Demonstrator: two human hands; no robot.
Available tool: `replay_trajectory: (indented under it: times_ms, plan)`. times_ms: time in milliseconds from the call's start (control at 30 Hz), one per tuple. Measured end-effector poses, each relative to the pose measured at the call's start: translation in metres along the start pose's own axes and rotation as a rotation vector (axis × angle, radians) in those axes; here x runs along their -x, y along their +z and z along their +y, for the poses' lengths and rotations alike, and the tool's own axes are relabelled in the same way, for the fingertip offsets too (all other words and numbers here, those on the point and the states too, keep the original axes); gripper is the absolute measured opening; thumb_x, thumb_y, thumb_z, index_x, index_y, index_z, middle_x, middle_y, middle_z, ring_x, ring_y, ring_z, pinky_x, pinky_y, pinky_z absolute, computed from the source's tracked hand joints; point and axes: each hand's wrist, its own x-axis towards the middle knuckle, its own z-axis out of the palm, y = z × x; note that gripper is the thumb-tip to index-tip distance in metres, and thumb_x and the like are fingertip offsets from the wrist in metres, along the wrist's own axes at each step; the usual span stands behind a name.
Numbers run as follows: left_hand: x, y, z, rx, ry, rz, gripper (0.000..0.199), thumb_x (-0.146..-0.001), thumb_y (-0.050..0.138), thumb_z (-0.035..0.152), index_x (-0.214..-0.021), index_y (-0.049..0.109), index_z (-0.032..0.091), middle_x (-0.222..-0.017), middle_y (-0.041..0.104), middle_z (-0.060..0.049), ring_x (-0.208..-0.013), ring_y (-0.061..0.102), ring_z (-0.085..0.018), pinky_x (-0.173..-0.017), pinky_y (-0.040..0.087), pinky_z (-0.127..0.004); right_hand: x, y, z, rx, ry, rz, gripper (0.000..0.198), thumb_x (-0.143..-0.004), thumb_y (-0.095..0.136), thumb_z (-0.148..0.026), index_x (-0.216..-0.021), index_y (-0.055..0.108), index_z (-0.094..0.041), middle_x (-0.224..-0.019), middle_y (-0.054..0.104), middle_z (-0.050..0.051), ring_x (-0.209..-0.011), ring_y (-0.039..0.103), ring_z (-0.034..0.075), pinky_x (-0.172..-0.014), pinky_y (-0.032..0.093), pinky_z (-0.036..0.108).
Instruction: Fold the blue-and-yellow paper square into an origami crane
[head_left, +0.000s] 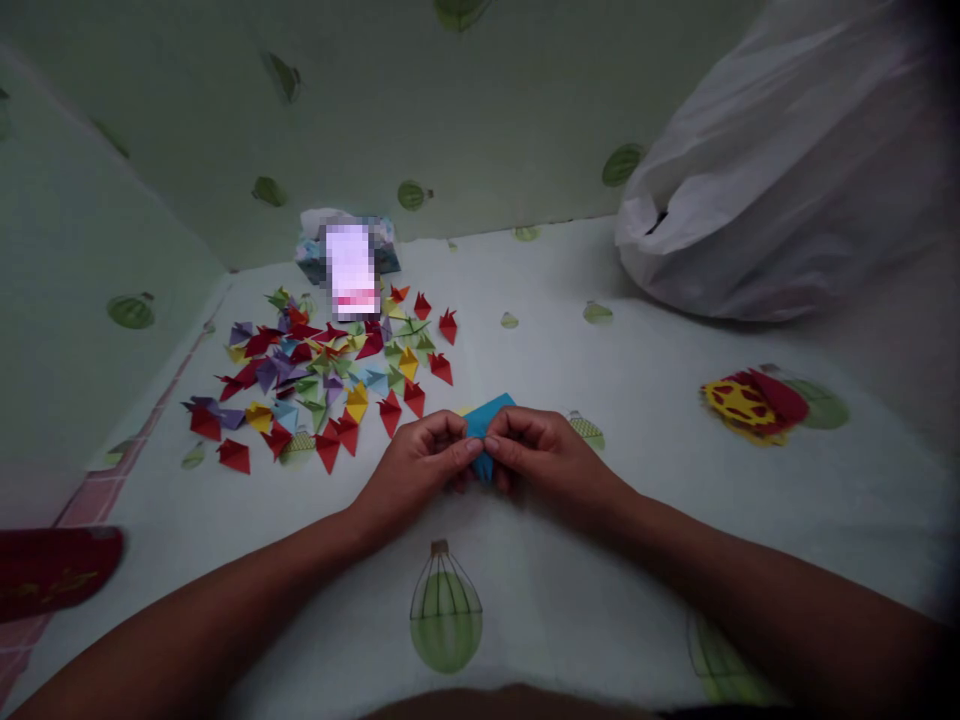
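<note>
A piece of folded blue paper (pixel 491 412) is pinched between both my hands, just above the pale tabletop. My left hand (pixel 426 452) grips its left side with thumb and bent fingers. On its right side, my right hand (pixel 544 450) holds it the same way. The two thumbs nearly meet over the paper, and a narrow blue part points down below them. A sliver of pale yellow shows behind its left edge. Many small folded paper pieces (pixel 328 446) in red, yellow, green, purple and blue lie scattered beyond my left hand.
A lit phone (pixel 352 270) leans against a tissue box (pixel 309 255) at the back. Red and yellow cut-out pieces (pixel 742 402) lie at the right. A large white plastic bag (pixel 720 240) stands at the back right. A dark red object (pixel 56 570) sits at the left edge.
</note>
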Motion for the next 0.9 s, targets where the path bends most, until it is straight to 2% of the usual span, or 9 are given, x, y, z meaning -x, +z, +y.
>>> replay_trajectory:
  times_ms: [133, 233, 333, 500, 567, 700, 767, 900]
  plan:
    - [-0.0005, 0.0003, -0.0004, 0.029, 0.033, 0.049, 0.025, -0.078, 0.075, 0.037, -0.074, 0.063, 0.016, -0.066, 0.059, 0.003, -0.060, 0.053, -0.009, -0.059, 0.042, -0.022, 0.0022, 0.0026, -0.0014, 0.376, -0.275, 0.086, 0.024, -0.089, 0.058, -0.026, -0.067, 0.052, -0.019, -0.060, 0.052, -0.002, -0.056, 0.045, 0.011, -0.053, 0.034, 0.025]
    - [0.0005, -0.0001, 0.0000, 0.026, 0.071, 0.071, 0.023, -0.077, 0.075, 0.036, -0.072, 0.066, 0.015, -0.068, 0.062, 0.001, -0.064, 0.054, -0.011, -0.062, 0.044, -0.023, 0.0030, 0.0043, -0.0012, 0.478, -0.373, 0.112, 0.024, -0.089, 0.057, -0.022, -0.066, 0.051, -0.019, -0.062, 0.052, -0.002, -0.057, 0.044, 0.011, -0.055, 0.034, 0.025]
    - [0.0012, -0.0010, -0.0012, 0.005, 0.103, 0.079, 0.020, -0.077, 0.075, 0.034, -0.072, 0.068, 0.015, -0.068, 0.062, 0.001, -0.065, 0.053, -0.011, -0.063, 0.044, -0.022, 0.0030, 0.0042, -0.0015, 0.377, -0.308, 0.077, 0.024, -0.089, 0.058, -0.025, -0.066, 0.052, -0.020, -0.060, 0.051, -0.002, -0.055, 0.043, 0.011, -0.053, 0.034, 0.025]
    - [0.0023, -0.0017, -0.0040, 0.002, 0.113, 0.079, 0.025, -0.083, 0.070, 0.036, -0.070, 0.065, 0.016, -0.064, 0.056, 0.002, -0.061, 0.049, -0.010, -0.059, 0.039, -0.022, 0.0029, 0.0036, -0.0041, 0.137, -0.058, -0.038, 0.026, -0.086, 0.063, -0.037, -0.069, 0.052, -0.020, -0.056, 0.055, -0.002, -0.051, 0.047, 0.011, -0.050, 0.037, 0.025]
    - [0.0026, -0.0009, -0.0034, -0.014, 0.119, 0.072, 0.028, -0.085, 0.067, 0.039, -0.070, 0.063, 0.016, -0.064, 0.055, 0.002, -0.061, 0.048, -0.010, -0.060, 0.039, -0.022, 0.0031, 0.0043, -0.0052, 0.083, -0.005, -0.046, 0.029, -0.084, 0.066, -0.040, -0.069, 0.053, -0.020, -0.054, 0.055, -0.003, -0.050, 0.048, 0.011, -0.050, 0.038, 0.025]
    - [0.0012, 0.0010, -0.0015, 0.001, 0.076, 0.018, 0.030, -0.084, 0.068, 0.045, -0.079, 0.062, 0.016, -0.069, 0.059, 0.001, -0.063, 0.051, -0.011, -0.061, 0.041, -0.023, 0.0041, 0.0050, -0.0074, 0.067, -0.030, 0.035, 0.030, -0.084, 0.068, -0.040, -0.067, 0.053, -0.019, -0.054, 0.054, -0.003, -0.049, 0.047, 0.010, -0.048, 0.037, 0.024]
    - [-0.0001, 0.0008, -0.0017, -0.002, 0.036, -0.027, 0.031, -0.080, 0.072, 0.044, -0.076, 0.060, 0.016, -0.069, 0.059, 0.001, -0.063, 0.051, -0.011, -0.060, 0.039, -0.023, 0.0047, 0.0042, -0.0087, 0.073, -0.049, 0.079, 0.029, -0.084, 0.067, -0.038, -0.066, 0.054, -0.019, -0.056, 0.056, -0.003, -0.050, 0.049, 0.010, -0.049, 0.037, 0.024]
    - [-0.0018, -0.0024, -0.0028, -0.019, 0.045, -0.098, 0.034, -0.081, 0.070, 0.043, -0.067, 0.056, 0.016, -0.065, 0.054, 0.002, -0.061, 0.047, -0.010, -0.059, 0.035, -0.023, 0.0048, 0.0007, -0.0095, 0.040, -0.028, 0.039, 0.031, -0.088, 0.062, -0.041, -0.067, 0.055, -0.019, -0.054, 0.058, -0.002, -0.050, 0.051, 0.011, -0.051, 0.040, 0.025]
